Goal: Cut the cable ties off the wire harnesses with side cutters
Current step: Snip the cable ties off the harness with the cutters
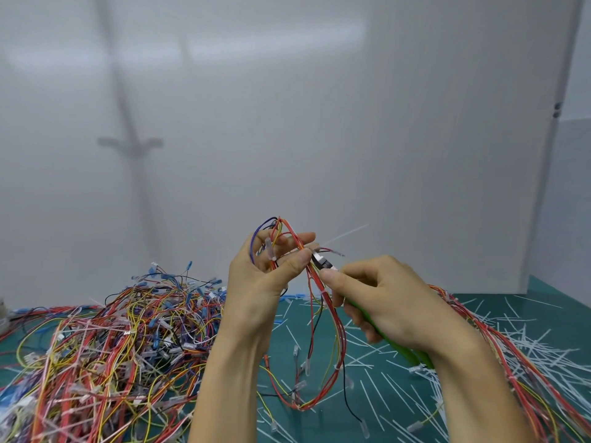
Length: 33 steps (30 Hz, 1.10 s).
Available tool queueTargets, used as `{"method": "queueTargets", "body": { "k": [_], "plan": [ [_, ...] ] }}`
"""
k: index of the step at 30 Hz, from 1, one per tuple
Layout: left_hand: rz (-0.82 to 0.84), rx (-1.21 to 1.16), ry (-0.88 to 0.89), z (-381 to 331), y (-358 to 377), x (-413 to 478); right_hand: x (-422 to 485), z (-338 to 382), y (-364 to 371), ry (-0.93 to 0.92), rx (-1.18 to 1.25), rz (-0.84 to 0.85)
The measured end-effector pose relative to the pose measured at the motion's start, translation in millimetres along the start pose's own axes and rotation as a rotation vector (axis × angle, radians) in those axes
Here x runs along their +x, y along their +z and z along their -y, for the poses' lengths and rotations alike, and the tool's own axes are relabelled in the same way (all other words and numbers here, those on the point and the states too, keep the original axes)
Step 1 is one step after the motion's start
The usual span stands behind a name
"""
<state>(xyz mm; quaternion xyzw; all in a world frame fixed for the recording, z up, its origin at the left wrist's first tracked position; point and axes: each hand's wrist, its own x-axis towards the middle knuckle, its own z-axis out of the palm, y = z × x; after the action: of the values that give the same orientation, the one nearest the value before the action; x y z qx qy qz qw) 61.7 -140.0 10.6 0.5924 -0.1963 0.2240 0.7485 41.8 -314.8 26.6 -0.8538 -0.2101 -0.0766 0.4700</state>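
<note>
My left hand (265, 273) holds up a wire harness (323, 346) of mostly red, yellow and black wires, thumb pinching the bundle near its top. The harness hangs in a long loop down to the green mat. My right hand (383, 302) grips green-handled side cutters (393, 342); their metal jaws (321, 262) sit against the bundle right beside my left thumb. A thin white cable tie tail (345, 233) sticks out up and to the right from that spot. Whether the jaws are closed on the tie I cannot tell.
A big tangled heap of wire harnesses (112, 346) covers the green mat (287, 334) on the left. Another bunch of harnesses (499, 340) lies at the right. Several cut white cable ties (527, 343) are strewn over the mat. A white wall panel (319, 123) stands close behind.
</note>
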Motion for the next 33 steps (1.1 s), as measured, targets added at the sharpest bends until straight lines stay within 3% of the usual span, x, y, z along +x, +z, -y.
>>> {"method": "queueTargets", "body": {
  "k": [7, 11, 14, 24, 29, 33],
  "plan": [
    [-0.078, -0.187, -0.101, -2, -5, 0, 3, 0, -1, -0.036, 0.138, -0.169],
    [0.026, -0.357, -0.145, -4, -5, -2, 7, -1, 3, -0.036, 0.114, -0.376],
    [0.1, -0.45, -0.153, -7, -3, -5, 9, -3, 3, 0.024, 0.102, -0.327],
    [0.174, -0.683, -0.083, -11, 7, -7, 9, -4, 8, 0.122, 0.47, -0.021],
    [0.177, -0.662, -0.077, -10, 11, -8, 13, -2, 18, 0.056, 0.391, -0.052],
    [0.095, -0.387, -0.088, -8, 6, -5, 13, 0, 17, 0.004, 0.464, -0.175]
  ]
}}
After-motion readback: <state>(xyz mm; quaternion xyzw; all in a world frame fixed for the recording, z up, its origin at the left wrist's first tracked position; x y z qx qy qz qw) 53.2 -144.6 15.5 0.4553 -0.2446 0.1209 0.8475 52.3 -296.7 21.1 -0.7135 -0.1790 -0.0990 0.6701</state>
